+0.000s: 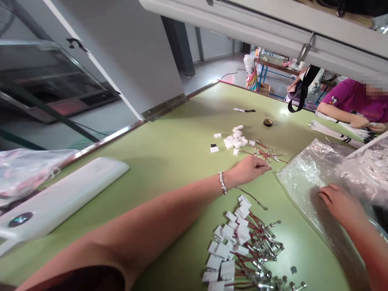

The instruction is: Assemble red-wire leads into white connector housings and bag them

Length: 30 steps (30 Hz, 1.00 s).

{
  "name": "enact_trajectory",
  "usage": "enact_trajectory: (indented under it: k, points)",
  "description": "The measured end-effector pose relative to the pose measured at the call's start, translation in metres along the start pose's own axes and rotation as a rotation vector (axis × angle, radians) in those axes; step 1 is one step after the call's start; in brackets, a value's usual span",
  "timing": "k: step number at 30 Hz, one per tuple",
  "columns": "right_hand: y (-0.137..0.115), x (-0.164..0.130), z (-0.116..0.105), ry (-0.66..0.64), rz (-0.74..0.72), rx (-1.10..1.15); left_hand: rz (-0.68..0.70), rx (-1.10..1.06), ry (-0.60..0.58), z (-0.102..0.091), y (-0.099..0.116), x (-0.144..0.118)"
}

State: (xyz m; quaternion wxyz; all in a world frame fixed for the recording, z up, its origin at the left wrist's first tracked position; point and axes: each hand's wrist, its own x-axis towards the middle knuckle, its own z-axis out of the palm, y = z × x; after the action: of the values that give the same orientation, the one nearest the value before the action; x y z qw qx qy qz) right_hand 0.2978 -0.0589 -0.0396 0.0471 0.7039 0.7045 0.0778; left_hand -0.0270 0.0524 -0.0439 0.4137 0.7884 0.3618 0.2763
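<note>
red wires and white connectors on a green table

green laminate covers the table [169, 161], which is edged by a metal strip. taking the loose red wires [266, 153] with metal terminals as the landmark, the left hand [247, 169] is stretched out just short of them, its fingertips [266, 167] brought together at the nearest wire ends; whether a wire is actually pinched cannot be told. a silver bracelet [223, 182] is worn on that wrist. just beyond and to the left of the wires a small heap of white plastic connectors [236, 139] is seen, with a few strays beside it. farther off, a dark roll of tape [267, 122] is lying flat.

nearer than the wires, a larger pile of assembled pieces [239, 246] is spread out: white housings with red leads and silvery terminals, tangled together.

to the right of the wires a clear plastic bag [306, 178] is laid open, with what look like white parts inside, blurred. the right hand [341, 204] is rested on the bag, fingers loosely curled, nothing visibly gripped.

well to the left of the wires a long white device [63, 194] is lying by the table edge. across the table, beyond the bag, another person's hands [363, 123] are busy with a bundle of white strips [336, 131].
</note>
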Motion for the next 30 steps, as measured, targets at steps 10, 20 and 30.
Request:
enact_trajectory:
  k: [10, 20, 30]
  points:
    - [-0.062, 0.015, -0.067, 0.449, 0.380, 0.912, 0.090, -0.005, -0.029, 0.005, 0.015, -0.007]
    - [-0.145, 0.037, -0.044, 0.274, -0.073, 0.937, 0.099, -0.054, -0.065, 0.004, 0.014, -0.009]
    - [-0.136, 0.033, -0.038, 0.237, -0.023, 1.014, 0.203, 0.106, -0.112, 0.002, 0.019, -0.010]
